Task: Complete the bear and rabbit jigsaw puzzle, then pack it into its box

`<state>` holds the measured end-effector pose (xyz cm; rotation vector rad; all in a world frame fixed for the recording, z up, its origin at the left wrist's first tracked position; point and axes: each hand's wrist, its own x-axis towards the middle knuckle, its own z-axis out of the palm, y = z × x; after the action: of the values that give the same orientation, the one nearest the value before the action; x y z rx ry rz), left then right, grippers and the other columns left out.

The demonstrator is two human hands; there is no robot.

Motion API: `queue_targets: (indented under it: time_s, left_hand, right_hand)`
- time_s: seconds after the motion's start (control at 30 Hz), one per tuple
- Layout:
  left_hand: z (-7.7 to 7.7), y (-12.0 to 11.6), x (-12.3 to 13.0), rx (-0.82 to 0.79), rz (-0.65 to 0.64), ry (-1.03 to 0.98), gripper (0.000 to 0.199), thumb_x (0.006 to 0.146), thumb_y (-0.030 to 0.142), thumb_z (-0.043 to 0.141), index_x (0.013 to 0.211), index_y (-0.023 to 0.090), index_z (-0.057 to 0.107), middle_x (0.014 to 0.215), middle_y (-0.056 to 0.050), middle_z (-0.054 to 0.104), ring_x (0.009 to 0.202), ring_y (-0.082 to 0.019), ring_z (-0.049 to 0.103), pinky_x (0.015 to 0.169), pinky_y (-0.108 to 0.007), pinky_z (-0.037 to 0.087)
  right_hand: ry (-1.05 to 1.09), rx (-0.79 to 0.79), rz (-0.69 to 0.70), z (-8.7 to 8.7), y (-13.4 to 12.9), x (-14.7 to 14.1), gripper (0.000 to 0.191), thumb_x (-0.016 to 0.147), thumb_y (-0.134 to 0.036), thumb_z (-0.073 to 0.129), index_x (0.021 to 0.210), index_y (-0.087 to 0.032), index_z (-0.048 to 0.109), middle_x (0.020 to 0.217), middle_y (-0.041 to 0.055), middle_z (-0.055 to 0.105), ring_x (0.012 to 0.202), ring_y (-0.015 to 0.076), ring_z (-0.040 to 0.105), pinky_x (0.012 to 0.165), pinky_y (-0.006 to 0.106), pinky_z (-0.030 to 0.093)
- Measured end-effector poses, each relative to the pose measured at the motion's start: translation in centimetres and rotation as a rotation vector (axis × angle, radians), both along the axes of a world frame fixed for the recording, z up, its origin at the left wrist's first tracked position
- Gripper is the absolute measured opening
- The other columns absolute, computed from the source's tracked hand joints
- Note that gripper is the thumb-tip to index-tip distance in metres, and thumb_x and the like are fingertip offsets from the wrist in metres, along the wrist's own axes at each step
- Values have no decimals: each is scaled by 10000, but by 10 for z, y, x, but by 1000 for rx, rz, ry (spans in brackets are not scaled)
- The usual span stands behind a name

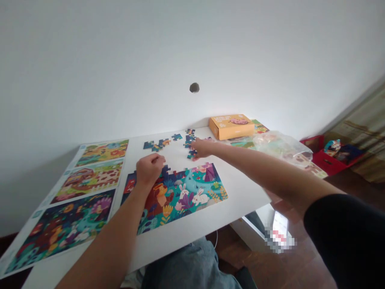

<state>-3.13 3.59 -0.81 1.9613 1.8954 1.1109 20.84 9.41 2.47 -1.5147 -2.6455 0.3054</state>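
A partly assembled jigsaw puzzle (pixel 180 196) with rabbits and a bear lies on the white table before me. My left hand (pixel 149 166) hovers at its upper left edge, fingers curled closed; whatever is in them, if anything, is hidden. My right hand (pixel 202 147) reaches across to a small cluster of loose puzzle pieces (pixel 190 138) behind the puzzle, its fingers closed on a piece there. More loose pieces (pixel 157 145) lie further left, and a single teal piece (pixel 177 137) sits between the two groups.
On the left lies a printed picture sheet (pixel 72 220) with three scenes. An orange puzzle box (pixel 231 126) stands at the back right, beside a clear plastic bag (pixel 282 146). A phone (pixel 280 222) rests on a lower white surface, and a red box (pixel 331 156) is further right.
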Motion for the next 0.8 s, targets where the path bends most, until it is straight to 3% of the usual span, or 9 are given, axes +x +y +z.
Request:
queue_targets:
  time_s: [0.1,0.2,0.37,0.5,0.7,0.8]
  left_hand:
    - [3,-4,-3,35,37,-66,338,793,366,473,542,181,604,436,25,512,501,-148,526,538,-234,349]
    - [4,-5,-4,82,21,-104,415,831,403,454,495,181,556,395,26,471,472,-141,517,529,-226,352]
    - [1,-4,-5,150,-97,-122,414,890,391,411,574,179,575,443,26,495,464,-122,508,517,-215,352]
    - [-2,-5,-4,192,-156,-203,336,931,358,353,745,183,572,486,44,456,444,-107,465,494,-207,355]
    - [-10,1,-1,162,-292,-558,234,946,326,346,989,207,543,590,56,383,430,-76,371,406,-167,347]
    - [-13,6,1,168,-356,-697,206,922,296,380,1004,212,549,704,23,451,515,-85,443,443,-182,457]
  right_hand:
    - [17,-36,-46,-13,-2,0,525,603,-377,826,1021,-125,633,1017,121,584,799,193,571,679,278,465]
    - [102,6,-116,-26,-9,4,469,655,-371,766,1041,-155,610,1064,110,552,880,209,569,754,303,465]
    - [370,132,-68,-47,-24,5,422,689,-149,661,1097,-187,561,1016,61,573,946,191,551,866,325,420]
    - [421,136,-7,-47,-28,3,466,664,-107,651,1110,-204,556,1000,54,593,949,208,548,884,364,392]
    - [461,139,16,-43,-30,-2,466,732,-202,666,1170,-205,508,970,50,629,927,215,557,866,379,375]
    - [492,153,15,-45,-30,-5,370,796,-258,625,1146,-200,518,965,58,635,889,203,564,816,347,397]
